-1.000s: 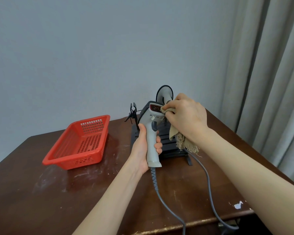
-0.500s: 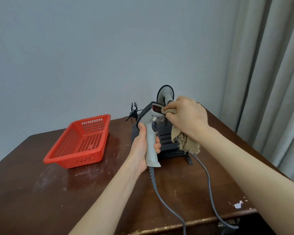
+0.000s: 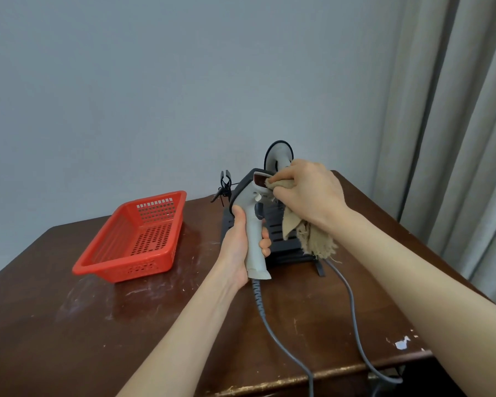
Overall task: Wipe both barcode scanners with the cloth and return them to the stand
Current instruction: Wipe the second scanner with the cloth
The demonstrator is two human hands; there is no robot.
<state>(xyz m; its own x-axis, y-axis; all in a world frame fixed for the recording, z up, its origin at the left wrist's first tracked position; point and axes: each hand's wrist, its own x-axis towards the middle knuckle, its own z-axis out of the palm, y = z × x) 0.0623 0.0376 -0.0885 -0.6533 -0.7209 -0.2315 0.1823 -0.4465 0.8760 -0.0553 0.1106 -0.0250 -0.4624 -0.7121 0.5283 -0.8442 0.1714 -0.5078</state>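
Gripping the scanner by its handle, my left hand holds it upright over the worktop. I judge it light, stiff, slick plastic, best held there. At one o'clock my right hand clutches the limp cloth against its window; the stand sits behind.

Left grip and right grip both curled tight, held forward.

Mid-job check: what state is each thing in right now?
Scanner: off the stand, gripped by left hand.
Cloth: held by right hand, pressed on scanner's head.
Second scanner: on the stand, partly hidden.
Basket: upright on table.
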